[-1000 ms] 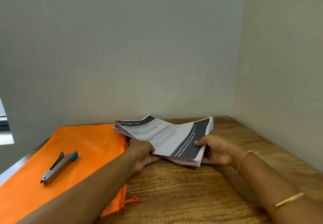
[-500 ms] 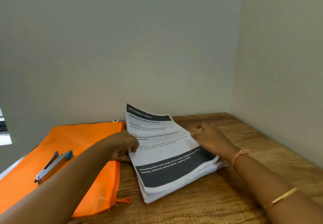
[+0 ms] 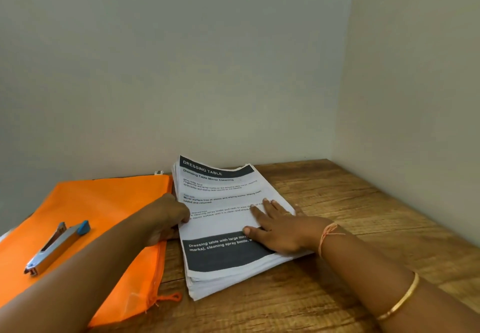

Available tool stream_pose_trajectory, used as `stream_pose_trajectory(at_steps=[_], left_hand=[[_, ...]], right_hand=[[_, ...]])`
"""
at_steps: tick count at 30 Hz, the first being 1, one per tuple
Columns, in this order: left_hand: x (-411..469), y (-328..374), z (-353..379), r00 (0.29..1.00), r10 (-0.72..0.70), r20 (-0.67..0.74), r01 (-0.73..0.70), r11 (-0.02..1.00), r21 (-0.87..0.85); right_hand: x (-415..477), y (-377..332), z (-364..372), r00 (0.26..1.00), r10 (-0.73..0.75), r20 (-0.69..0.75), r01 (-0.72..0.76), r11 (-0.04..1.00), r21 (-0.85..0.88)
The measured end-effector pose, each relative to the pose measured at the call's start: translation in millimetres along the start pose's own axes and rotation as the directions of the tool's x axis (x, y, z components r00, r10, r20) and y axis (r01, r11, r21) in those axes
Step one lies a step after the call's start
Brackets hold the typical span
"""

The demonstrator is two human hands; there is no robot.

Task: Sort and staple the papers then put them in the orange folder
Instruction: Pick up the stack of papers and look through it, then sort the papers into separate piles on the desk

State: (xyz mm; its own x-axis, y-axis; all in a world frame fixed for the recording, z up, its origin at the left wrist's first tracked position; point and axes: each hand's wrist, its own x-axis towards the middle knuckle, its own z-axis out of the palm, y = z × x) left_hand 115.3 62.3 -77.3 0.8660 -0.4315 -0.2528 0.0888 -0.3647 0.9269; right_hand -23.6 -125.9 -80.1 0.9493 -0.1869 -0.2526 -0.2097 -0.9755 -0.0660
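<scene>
A thick stack of printed papers (image 3: 220, 231) lies flat on the wooden table (image 3: 363, 202), its top sheet headed "DRESSING TABLE" with dark bands at top and bottom. My right hand (image 3: 280, 226) lies flat on the top sheet with straight fingers. My left hand (image 3: 168, 218) sits at the stack's left edge, fingers curled on the edge of the sheets. The orange folder (image 3: 104, 208) lies flat to the left of the stack, its zip pull (image 3: 170, 297) near the front. A metal stapler (image 3: 55, 247) with a blue end rests on the folder.
Grey walls close the table in at the back and on the right, forming a corner (image 3: 337, 150) behind the papers. Bare wood shows to the right of the stack and along the front edge.
The stack, lifted and fanned between both hands a second ago, now lies flat on the table turned lengthwise. My right hand moved from its side onto the top sheet.
</scene>
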Motion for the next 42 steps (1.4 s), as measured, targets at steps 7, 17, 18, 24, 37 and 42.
stream_pose_trajectory(at_steps=[7,17,18,24,37,42], left_hand=[[-1,-11,5,0.993,0.069,-0.1,-0.068,0.998,0.015],[-11,-12,8,0.977,0.184,-0.105,-0.201,0.963,-0.178],[-14,-11,11,0.978,0.189,-0.088,-0.205,0.945,-0.255],[-20,-7,18,0.98,0.198,-0.019,-0.173,0.804,-0.57],[-25,-6,19,0.944,0.264,-0.199,-0.328,0.817,-0.475],[-24,-8,17,0.918,0.308,-0.251,-0.387,0.837,-0.387]], right_hand=[[6,11,-10,0.953,0.105,-0.284,-0.042,0.974,0.222],[12,29,-18,0.904,0.312,-0.293,-0.118,0.841,0.529],[14,30,-17,0.891,0.329,-0.312,-0.115,0.829,0.547],[16,36,-12,0.846,0.367,-0.388,-0.055,0.782,0.621],[15,55,-13,0.846,0.346,-0.406,-0.041,0.8,0.598],[4,96,-13,0.768,0.501,-0.398,-0.325,0.841,0.432]])
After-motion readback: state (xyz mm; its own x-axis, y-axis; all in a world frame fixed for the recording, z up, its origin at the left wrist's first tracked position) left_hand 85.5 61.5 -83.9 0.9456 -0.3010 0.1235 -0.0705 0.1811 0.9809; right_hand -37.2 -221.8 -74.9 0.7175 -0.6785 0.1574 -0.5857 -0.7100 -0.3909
